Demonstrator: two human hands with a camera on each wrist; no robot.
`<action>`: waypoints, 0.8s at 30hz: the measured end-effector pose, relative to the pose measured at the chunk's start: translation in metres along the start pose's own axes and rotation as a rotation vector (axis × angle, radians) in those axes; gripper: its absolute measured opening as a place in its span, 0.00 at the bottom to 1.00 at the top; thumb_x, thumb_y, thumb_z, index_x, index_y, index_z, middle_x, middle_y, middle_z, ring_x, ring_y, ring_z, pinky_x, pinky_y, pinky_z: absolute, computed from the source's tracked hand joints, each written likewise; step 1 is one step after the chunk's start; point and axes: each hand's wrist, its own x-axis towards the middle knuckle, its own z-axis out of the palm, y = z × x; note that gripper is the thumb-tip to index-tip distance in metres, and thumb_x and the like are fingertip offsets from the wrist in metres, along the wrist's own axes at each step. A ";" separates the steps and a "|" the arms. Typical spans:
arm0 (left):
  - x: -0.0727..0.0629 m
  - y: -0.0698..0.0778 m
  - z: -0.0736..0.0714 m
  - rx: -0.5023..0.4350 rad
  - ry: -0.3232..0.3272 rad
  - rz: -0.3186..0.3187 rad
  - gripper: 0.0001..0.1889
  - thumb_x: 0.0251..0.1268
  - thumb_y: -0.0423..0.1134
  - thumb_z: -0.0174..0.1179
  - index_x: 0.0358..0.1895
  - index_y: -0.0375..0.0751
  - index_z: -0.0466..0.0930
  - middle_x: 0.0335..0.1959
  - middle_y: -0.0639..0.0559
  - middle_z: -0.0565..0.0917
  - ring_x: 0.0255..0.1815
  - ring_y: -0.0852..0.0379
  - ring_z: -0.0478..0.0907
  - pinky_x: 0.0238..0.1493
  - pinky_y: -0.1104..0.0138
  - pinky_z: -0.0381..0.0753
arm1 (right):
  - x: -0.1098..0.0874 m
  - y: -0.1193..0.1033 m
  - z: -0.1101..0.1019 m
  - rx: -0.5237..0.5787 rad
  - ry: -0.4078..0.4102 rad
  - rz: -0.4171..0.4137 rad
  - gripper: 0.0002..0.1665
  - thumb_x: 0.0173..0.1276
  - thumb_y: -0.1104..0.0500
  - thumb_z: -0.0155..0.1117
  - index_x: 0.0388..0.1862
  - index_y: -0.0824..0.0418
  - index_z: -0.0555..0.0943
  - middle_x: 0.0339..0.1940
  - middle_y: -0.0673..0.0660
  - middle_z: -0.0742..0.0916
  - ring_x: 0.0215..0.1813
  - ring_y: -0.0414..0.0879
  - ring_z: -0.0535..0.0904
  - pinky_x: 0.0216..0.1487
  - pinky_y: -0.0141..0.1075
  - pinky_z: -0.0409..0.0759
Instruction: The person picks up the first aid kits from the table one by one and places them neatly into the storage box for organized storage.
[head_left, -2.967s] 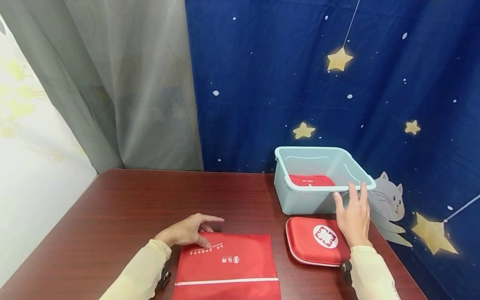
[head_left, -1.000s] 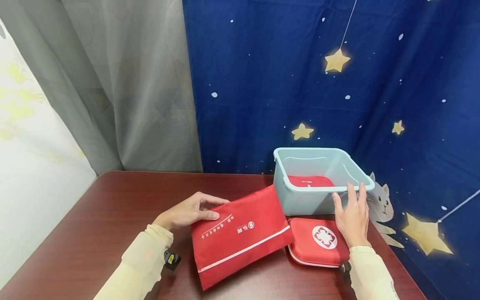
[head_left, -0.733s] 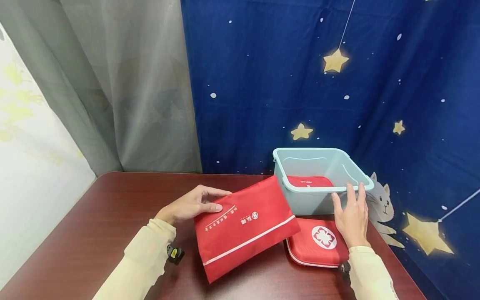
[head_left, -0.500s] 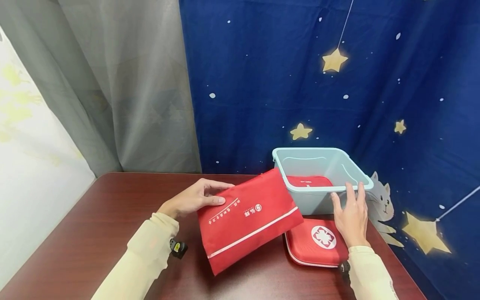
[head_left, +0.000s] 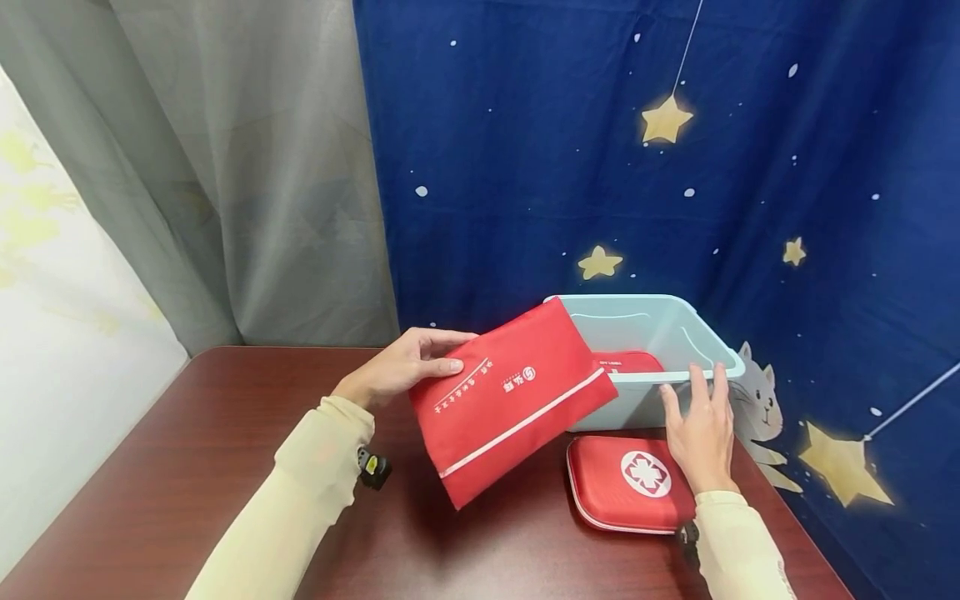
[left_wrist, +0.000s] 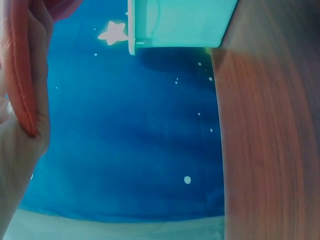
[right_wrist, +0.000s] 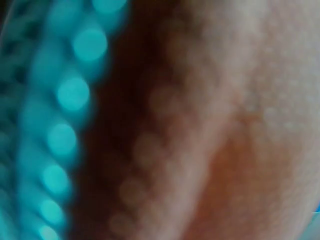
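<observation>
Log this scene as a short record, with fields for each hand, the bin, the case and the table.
Left hand: pinches the red pouch by one edge, raised and tilted
Right hand: at the near rim of the bin
Bin: light blue, partly hidden by the pouch, red item inside
Case: red, round white emblem, lying flat
Table: reddish brown

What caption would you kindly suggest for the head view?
Left hand holds a red pouch tilted near a pale blue bin; right hand at its rim; red case on table.
</observation>
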 end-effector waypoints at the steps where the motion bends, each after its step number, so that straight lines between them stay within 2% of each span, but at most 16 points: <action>1: 0.003 0.001 0.000 0.004 0.011 0.002 0.24 0.70 0.34 0.60 0.68 0.43 0.74 0.49 0.39 0.84 0.38 0.43 0.86 0.40 0.54 0.87 | 0.000 0.000 0.000 0.000 0.001 -0.001 0.36 0.75 0.50 0.58 0.76 0.61 0.63 0.81 0.65 0.54 0.75 0.71 0.55 0.70 0.69 0.55; 12: 0.032 0.008 0.008 -0.031 0.067 -0.006 0.23 0.70 0.34 0.59 0.68 0.44 0.75 0.52 0.39 0.82 0.38 0.44 0.86 0.41 0.54 0.87 | 0.002 0.003 0.001 -0.001 0.012 -0.020 0.35 0.74 0.50 0.59 0.75 0.62 0.64 0.80 0.66 0.55 0.75 0.71 0.56 0.70 0.68 0.55; 24: 0.055 0.009 0.013 -0.059 0.139 -0.026 0.23 0.71 0.33 0.58 0.68 0.41 0.74 0.48 0.39 0.83 0.36 0.48 0.86 0.39 0.58 0.87 | 0.004 0.001 0.000 -0.017 -0.011 0.003 0.36 0.74 0.50 0.58 0.76 0.62 0.62 0.81 0.66 0.54 0.76 0.70 0.54 0.71 0.67 0.54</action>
